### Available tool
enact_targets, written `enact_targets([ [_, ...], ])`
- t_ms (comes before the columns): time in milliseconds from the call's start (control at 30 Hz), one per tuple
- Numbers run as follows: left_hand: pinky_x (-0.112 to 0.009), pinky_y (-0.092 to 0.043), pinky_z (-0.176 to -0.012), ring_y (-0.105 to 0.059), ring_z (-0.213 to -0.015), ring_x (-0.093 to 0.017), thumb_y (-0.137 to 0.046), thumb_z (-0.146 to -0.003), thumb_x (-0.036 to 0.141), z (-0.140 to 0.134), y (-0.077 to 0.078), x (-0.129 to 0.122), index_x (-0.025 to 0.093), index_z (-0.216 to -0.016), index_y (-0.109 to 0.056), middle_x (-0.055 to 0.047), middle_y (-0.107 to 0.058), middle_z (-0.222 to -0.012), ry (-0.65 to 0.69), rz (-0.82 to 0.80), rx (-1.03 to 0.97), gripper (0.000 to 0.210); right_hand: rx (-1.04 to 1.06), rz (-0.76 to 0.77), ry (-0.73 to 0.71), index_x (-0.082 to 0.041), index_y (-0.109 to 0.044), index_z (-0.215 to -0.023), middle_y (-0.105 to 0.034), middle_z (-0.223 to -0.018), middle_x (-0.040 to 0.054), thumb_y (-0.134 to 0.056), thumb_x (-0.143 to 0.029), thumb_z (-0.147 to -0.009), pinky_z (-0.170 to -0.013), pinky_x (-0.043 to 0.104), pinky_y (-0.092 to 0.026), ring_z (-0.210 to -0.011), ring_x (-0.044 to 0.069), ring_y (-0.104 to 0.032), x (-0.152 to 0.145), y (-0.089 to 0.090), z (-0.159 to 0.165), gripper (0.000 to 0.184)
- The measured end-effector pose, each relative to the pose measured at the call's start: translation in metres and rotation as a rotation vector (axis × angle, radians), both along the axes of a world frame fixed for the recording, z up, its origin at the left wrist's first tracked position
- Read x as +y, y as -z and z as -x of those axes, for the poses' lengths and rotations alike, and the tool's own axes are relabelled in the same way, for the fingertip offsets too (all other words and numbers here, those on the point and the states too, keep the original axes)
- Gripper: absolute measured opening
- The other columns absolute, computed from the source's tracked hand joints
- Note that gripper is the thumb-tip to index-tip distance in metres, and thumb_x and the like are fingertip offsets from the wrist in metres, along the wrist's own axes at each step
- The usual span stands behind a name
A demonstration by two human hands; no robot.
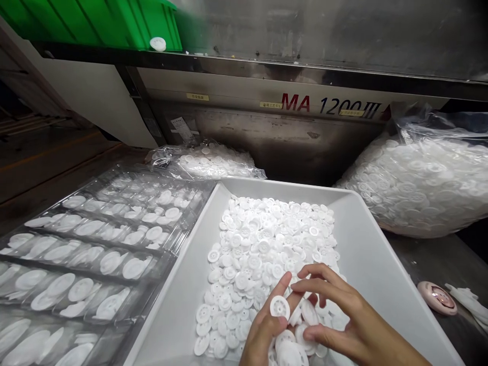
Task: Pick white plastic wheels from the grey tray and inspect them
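Note:
Both my hands are over the near end of a light grey bin (385, 274) heaped with small white round plastic discs (263, 246), some with spoke-like holes. My left hand (267, 320) has its thumb against one spoked white disc (280, 307), which rests on its fingers. More discs (292, 351) lie between the two palms. My right hand (343, 310) curves round several of these discs, its thumb touching one and its fingertips reaching towards my left fingers. Part of the left hand is cut off by the lower frame edge.
Left of the bin lie clear compartmented trays (168, 274) holding larger-looking white discs. Behind stands a clear bag (217, 160) of discs; a bigger full bag (427, 183) sits right. A pink oval object (437, 298) lies right of the bin. A green crate (95, 23) rests on the machine ledge.

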State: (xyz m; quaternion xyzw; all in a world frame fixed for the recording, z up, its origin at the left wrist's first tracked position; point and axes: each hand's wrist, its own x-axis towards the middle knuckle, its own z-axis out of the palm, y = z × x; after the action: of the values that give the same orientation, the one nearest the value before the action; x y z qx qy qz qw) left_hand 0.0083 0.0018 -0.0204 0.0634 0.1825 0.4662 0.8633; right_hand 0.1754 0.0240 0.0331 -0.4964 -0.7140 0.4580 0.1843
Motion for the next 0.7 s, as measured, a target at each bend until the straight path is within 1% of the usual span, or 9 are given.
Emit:
enact_targets([
  [67, -0.047, -0.026, -0.105, -0.053, -0.115, -0.027, -0.043, -0.079, 0.016, 0.001, -0.003, 0.001, 0.027, -0.118, -0.058, -0.007, -0.06, -0.125, 0.008, -0.01, 0.017, 0.043, 0.063, 0.042, 0.0, -0.033, -0.059, -0.107, -0.052, -0.112, 0.0018, -0.065, -0.038, -0.08, -0.079, 0.026, -0.046, -0.094, 0.016, -0.055, 0.002, -0.001, -0.001, 0.029],
  [133, -0.049, -0.027, -0.104, -0.054, -0.114, -0.028, -0.038, -0.082, 0.013, 0.003, -0.006, 0.002, 0.026, -0.117, -0.059, -0.007, -0.059, -0.125, 0.014, -0.007, 0.03, 0.043, 0.109, 0.067, 0.002, -0.032, -0.063, -0.101, -0.059, -0.097, -0.0003, -0.067, -0.035, -0.078, -0.072, 0.025, -0.046, -0.081, 0.014, -0.056, 0.004, -0.001, -0.001, 0.023],
  [200, -0.051, -0.028, -0.103, -0.053, -0.114, -0.029, -0.035, -0.083, 0.012, 0.003, -0.009, 0.003, 0.024, -0.117, -0.059, -0.007, -0.058, -0.126, 0.017, -0.008, 0.036, 0.043, 0.119, 0.054, 0.013, -0.032, -0.064, -0.099, -0.061, -0.092, -0.0017, -0.068, -0.032, -0.078, -0.065, 0.024, -0.044, -0.078, 0.013, -0.056, 0.005, -0.002, -0.001, 0.022],
  [267, -0.052, -0.029, -0.103, -0.053, -0.115, -0.029, -0.034, -0.083, 0.011, 0.004, -0.009, 0.003, 0.023, -0.117, -0.059, -0.007, -0.059, -0.125, 0.007, 0.011, 0.028, 0.043, 0.11, -0.015, 0.039, -0.032, -0.062, -0.102, -0.06, -0.094, -0.0018, -0.065, -0.029, -0.08, -0.064, 0.024, -0.044, -0.08, 0.013, -0.056, 0.005, -0.003, 0.0, 0.022],
  [367, -0.049, -0.028, -0.104, -0.057, -0.11, -0.026, -0.036, -0.083, 0.012, 0.003, -0.008, 0.002, 0.024, -0.111, -0.064, -0.007, -0.065, -0.117, 0.011, 0.107, -0.005, 0.041, 0.098, -0.19, 0.076, -0.031, -0.058, -0.105, -0.058, -0.101, -0.0011, -0.06, -0.022, -0.084, -0.074, 0.025, -0.046, -0.093, 0.014, -0.055, 0.004, -0.002, 0.003, 0.023],
  [467, -0.047, -0.029, -0.103, -0.055, -0.112, -0.027, -0.045, -0.079, 0.018, 0.0, -0.01, 0.001, 0.026, -0.11, -0.065, -0.007, -0.066, -0.113, 0.05, 0.221, -0.046, 0.038, 0.049, -0.311, 0.077, -0.033, -0.054, -0.108, -0.06, -0.104, -0.0024, -0.058, -0.021, -0.085, -0.085, 0.03, -0.044, -0.101, 0.016, -0.052, 0.002, 0.001, 0.006, 0.026],
  [533, -0.047, -0.031, -0.101, -0.053, -0.113, -0.029, -0.051, -0.073, 0.022, -0.002, -0.014, 0.001, 0.025, -0.12, -0.057, -0.008, -0.064, -0.117, 0.078, 0.226, -0.072, 0.047, -0.019, -0.305, 0.088, -0.035, -0.052, -0.11, -0.061, -0.105, -0.0036, -0.058, -0.024, -0.086, -0.09, 0.035, -0.041, -0.102, 0.017, -0.052, 0.001, 0.003, 0.007, 0.027],
  [600, -0.047, -0.032, -0.1, -0.052, -0.114, -0.03, -0.053, -0.071, 0.023, -0.004, -0.016, 0.002, 0.024, -0.13, -0.046, -0.009, -0.061, -0.119, 0.099, 0.185, -0.101, 0.06, -0.061, -0.255, 0.098, -0.036, -0.052, -0.11, -0.061, -0.107, -0.0045, -0.058, -0.027, -0.086, -0.095, 0.04, -0.036, -0.104, 0.018, -0.052, 0.001, 0.005, 0.007, 0.027],
  [700, -0.047, -0.031, -0.1, -0.051, -0.115, -0.03, -0.052, -0.072, 0.023, -0.003, -0.015, 0.002, 0.023, -0.132, -0.043, -0.009, -0.061, -0.119, 0.109, 0.154, -0.104, 0.062, -0.036, -0.195, 0.094, -0.037, -0.053, -0.109, -0.061, -0.107, -0.005, -0.057, -0.03, -0.086, -0.096, 0.04, -0.037, -0.107, 0.018, -0.052, 0.002, 0.003, 0.006, 0.024],
])
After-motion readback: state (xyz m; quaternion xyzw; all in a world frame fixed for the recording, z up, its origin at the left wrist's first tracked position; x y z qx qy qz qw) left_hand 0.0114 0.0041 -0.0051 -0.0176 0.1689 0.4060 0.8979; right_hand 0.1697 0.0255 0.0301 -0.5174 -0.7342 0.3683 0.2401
